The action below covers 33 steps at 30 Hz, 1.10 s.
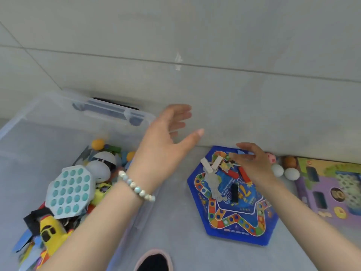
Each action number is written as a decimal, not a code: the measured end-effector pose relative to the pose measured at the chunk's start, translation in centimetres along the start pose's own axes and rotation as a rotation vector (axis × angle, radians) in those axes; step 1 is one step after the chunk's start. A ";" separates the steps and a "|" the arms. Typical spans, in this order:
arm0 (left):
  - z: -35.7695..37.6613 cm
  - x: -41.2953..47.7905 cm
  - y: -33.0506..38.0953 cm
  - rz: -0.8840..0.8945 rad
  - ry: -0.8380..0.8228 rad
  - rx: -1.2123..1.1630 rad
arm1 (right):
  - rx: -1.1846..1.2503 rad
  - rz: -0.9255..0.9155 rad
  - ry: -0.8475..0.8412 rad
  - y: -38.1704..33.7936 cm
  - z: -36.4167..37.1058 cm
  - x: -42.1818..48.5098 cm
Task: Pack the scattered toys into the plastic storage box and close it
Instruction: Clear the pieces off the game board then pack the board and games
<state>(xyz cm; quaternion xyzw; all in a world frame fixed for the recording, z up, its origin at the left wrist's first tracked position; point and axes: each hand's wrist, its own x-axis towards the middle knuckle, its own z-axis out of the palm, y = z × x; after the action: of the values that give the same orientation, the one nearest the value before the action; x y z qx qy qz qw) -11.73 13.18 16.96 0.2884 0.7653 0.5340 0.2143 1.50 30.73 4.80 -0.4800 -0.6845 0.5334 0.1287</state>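
Note:
The clear plastic storage box (48, 106) stands at the left, lidless, holding several toys: a teal pop-bubble octagon (69, 190), a yellow vehicle (51, 234), balls and blocks. My left hand (166, 137) hovers over the box's right rim, fingers spread and empty. On the floor to the right lies a blue hexagonal game board (234, 218) with small pieces piled on its far half. My right hand (252, 163) reaches onto that pile and pinches a small blue piece (242, 152) at the board's far edge.
Two pale egg-shaped toys (285, 172), a brown egg (289, 161) and a pink die (272, 157) lie by the wall to the right of the board. A purple and yellow play board (330, 190) lies at far right. A slipper toe (154, 261) shows at bottom centre.

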 end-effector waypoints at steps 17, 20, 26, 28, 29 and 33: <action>15.1 4.0 -14.9 -0.261 -0.429 0.802 | -0.458 -0.071 -0.107 7.6 1.8 2.8; 15.7 4.1 -15.1 -0.226 -0.442 0.701 | -0.503 -0.140 -0.133 7.6 2.1 2.7; 16.1 4.0 -15.2 -0.268 -0.346 0.637 | -0.577 -0.233 -0.143 7.9 1.7 2.4; 16.2 4.1 -15.2 -0.269 -0.344 0.662 | -0.585 -0.241 -0.140 7.8 1.5 2.4; 16.2 4.1 -15.2 -0.263 -0.345 0.675 | -0.571 -0.230 -0.132 7.8 1.4 2.4; 16.2 4.2 -15.3 -0.247 -0.326 0.697 | -0.436 -0.172 -0.105 7.8 0.2 2.3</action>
<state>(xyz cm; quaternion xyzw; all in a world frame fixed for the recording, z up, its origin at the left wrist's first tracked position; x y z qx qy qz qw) -7.78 23.20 -3.02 0.3307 0.8854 0.1599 0.2848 4.29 32.19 -2.75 -0.4081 -0.8276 0.3841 0.0314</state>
